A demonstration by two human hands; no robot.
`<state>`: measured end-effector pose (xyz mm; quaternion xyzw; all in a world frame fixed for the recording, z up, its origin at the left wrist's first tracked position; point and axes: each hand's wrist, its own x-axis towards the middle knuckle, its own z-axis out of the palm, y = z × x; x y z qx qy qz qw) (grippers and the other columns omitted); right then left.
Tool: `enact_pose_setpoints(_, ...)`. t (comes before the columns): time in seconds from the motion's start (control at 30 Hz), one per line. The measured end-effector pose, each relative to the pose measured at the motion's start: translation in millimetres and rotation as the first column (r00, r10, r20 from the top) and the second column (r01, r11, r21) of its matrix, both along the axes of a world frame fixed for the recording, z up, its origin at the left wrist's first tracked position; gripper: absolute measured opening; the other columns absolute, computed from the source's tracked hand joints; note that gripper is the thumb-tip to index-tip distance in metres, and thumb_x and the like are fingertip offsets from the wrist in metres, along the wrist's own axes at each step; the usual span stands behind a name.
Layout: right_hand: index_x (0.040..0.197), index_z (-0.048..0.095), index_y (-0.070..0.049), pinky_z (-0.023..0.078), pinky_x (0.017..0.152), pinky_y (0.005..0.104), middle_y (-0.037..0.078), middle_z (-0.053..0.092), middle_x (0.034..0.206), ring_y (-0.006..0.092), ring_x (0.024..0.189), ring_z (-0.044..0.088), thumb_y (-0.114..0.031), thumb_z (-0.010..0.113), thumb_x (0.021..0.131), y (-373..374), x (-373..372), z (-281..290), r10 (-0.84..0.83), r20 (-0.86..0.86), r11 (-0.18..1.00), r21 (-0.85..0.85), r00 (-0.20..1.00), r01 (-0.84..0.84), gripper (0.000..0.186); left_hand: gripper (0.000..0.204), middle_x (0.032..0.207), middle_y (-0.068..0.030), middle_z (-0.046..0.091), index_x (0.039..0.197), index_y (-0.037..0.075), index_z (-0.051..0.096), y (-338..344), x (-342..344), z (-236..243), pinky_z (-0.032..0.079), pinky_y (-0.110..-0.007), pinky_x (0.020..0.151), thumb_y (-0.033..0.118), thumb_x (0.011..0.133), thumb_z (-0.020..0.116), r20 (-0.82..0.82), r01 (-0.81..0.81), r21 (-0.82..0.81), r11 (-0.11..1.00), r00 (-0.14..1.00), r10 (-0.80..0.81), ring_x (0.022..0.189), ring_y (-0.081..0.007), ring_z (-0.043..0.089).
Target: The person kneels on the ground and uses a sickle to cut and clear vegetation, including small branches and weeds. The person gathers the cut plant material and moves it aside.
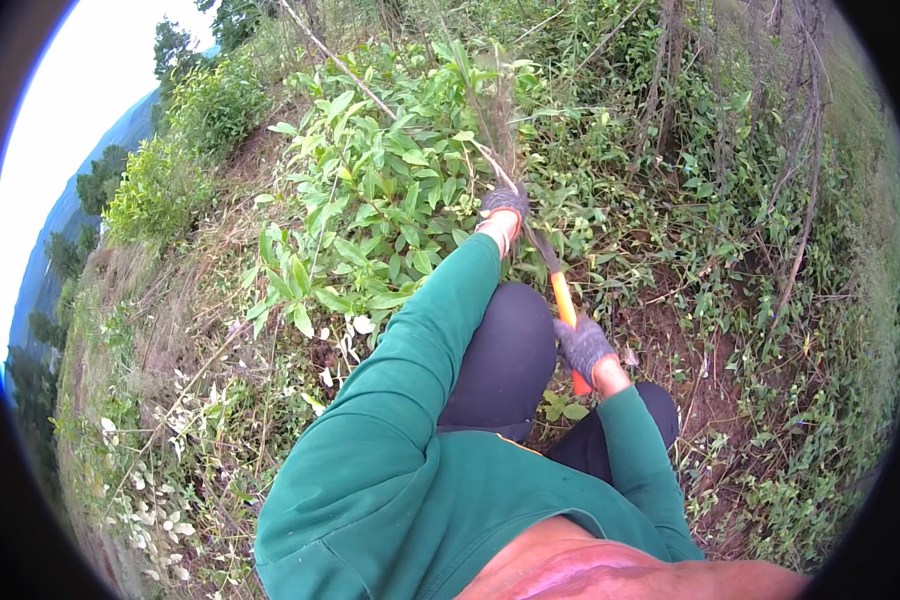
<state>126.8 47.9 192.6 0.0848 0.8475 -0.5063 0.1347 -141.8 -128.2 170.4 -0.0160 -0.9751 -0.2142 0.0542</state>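
Note:
My left hand [505, 202], in a dark grey glove with an orange cuff, reaches forward. It is closed around a thin pale stem [494, 163], with blurred dry stalks [497, 105] just beyond. My right hand [583, 345], also gloved, grips the orange and yellow handle of a bladed hand tool [563, 298]. Its dark narrow blade [543, 248] points up and left toward my left hand, close beside the wrist. The blade's far end is hidden among leaves, so its full shape cannot be made out. A broad-leaved green bush [390, 190] stands left of my left hand.
Low weeds and creepers [750, 280] cover the slope on the right, with dry hanging stalks [670, 70] above. Bare reddish soil [685, 350] shows beside my right hand. A long thin branch [335, 60] slants over the bush. Leftward, the hillside drops toward trees [55, 350].

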Motion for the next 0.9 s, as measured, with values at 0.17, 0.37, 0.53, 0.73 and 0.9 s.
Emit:
enact_pose_setpoints(0.17, 0.096, 0.055, -0.003, 0.047, 0.048, 0.0362, 0.008, 0.052, 0.057, 0.0222, 0.049, 0.054, -0.028, 0.061, 0.088, 26.1, 93.4, -30.6, -0.084, 0.029, 0.99, -0.108, 0.996, 0.086, 0.028, 0.05, 0.109, -0.0219, 0.063, 0.104, 0.002, 0.066, -93.1, -32.1, -32.7, 0.047, -0.046, 0.086, 0.04, 0.093, 0.036, 0.009, -0.418, 0.187, 0.889, 0.906, 0.424, 0.102, -0.0384, 0.06)
enact_pose_setpoints(0.37, 0.091, 0.047, -0.01, 0.033, 0.033, 0.0266, -0.003, 0.041, 0.053, 0.0098, 0.038, 0.041, -0.018, 0.057, 0.091, 46.8, 86.0, -3.4, -0.523, 0.121, 0.631, -0.61, 0.844, 0.479, 0.013, 0.056, 0.102, -0.0267, 0.064, 0.111, -0.004, 0.059, 0.3, 55.6, 43.9, 0.046, -0.045, 0.083, 0.047, 0.092, 0.046, -0.125, -0.152, 0.741, 0.654, 0.926, 0.357, 0.093, -0.0419, 0.06)
enact_pose_setpoints(0.53, 0.095, 0.051, -0.005, 0.042, 0.044, 0.0316, 0.005, 0.052, 0.06, 0.016, 0.048, 0.051, -0.025, 0.061, 0.089, 62.0, 46.8, -29.2, -0.489, -0.221, 0.851, -0.334, 0.844, 0.406, 0.024, 0.061, 0.085, -0.0242, 0.066, 0.094, -0.009, 0.062, -0.2, 96.3, 76.1, 0.047, -0.047, 0.066, 0.05, 0.09, 0.051, -0.048, -0.295, 0.841, 0.454, 0.795, 0.604, 0.075, -0.0404, 0.061)
enact_pose_setpoints(0.73, 0.103, 0.055, 0.0, 0.048, 0.07, 0.0482, 0.026, 0.063, 0.084, 0.0435, 0.082, 0.061, -0.038, 0.059, 0.086, -14.4, -67.1, 12.6, 0.025, -0.374, 0.936, 0.335, 0.927, 0.11, 0.042, 0.063, 0.093, -0.0262, 0.065, 0.099, -0.009, 0.061, -26.3, 68.8, 38.8, 0.047, -0.042, 0.076, 0.053, 0.09, 0.049, -0.148, -0.296, 0.682, 0.668, 0.84, 0.523, 0.087, -0.0412, 0.061)
enact_pose_setpoints(0.9, 0.098, 0.058, 0.006, 0.049, 0.056, 0.0393, 0.018, 0.064, 0.073, 0.0272, 0.06, 0.062, -0.042, 0.059, 0.085, -35.1, -122.5, 6.5, 0.138, 0.033, 0.981, 0.135, 0.99, -0.141, 0.05, 0.063, 0.116, -0.0235, 0.06, 0.116, -0.004, 0.057, -22.5, 67.2, 30.2, 0.043, -0.044, 0.089, 0.052, 0.091, 0.043, -0.041, -0.333, 0.648, 0.684, 0.883, 0.468, 0.107, -0.0393, 0.055)
